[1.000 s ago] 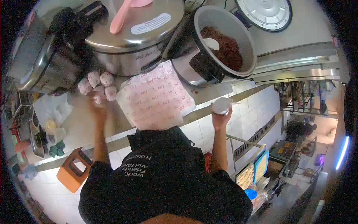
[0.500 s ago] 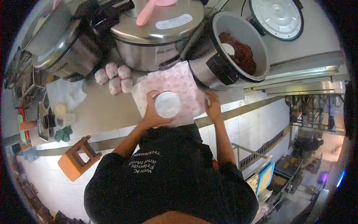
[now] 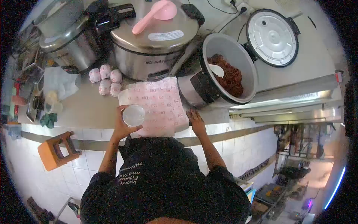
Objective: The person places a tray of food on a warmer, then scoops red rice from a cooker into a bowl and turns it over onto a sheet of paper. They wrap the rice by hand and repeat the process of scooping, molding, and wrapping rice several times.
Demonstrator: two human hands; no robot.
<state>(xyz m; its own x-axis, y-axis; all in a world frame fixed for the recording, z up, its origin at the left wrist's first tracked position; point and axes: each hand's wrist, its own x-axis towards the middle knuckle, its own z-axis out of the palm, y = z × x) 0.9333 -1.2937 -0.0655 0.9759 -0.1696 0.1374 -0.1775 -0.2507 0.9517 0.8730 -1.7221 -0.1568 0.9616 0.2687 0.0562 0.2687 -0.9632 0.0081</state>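
A small round bowl (image 3: pixel 134 115), whitish and empty-looking, is in my left hand (image 3: pixel 122 127), whose fingers curve around its left side. It is over the left part of printed pink-and-white wrapping paper (image 3: pixel 158 102) lying on the counter. My right hand (image 3: pixel 197 122) lies at the paper's right edge with its fingers stretched out, near the foot of the open rice cooker. Reddish-brown rice (image 3: pixel 232 81) fills part of that cooker's grey pot (image 3: pixel 244 61), and a white scoop (image 3: pixel 216 70) is stuck in it.
Several paper-wrapped parcels (image 3: pixel 105 86) sit left of the paper. A closed steel cooker (image 3: pixel 143 56) with a pink ladle (image 3: pixel 154 15) on its lid stands behind. The open cooker's lid (image 3: pixel 273 37) leans back right. An orange stool (image 3: pixel 59 149) stands on the floor.
My left hand has shifted the bowl leftward across the paper. My right hand's fingers have straightened and lie flatter beside the paper. The camera view has shifted too.
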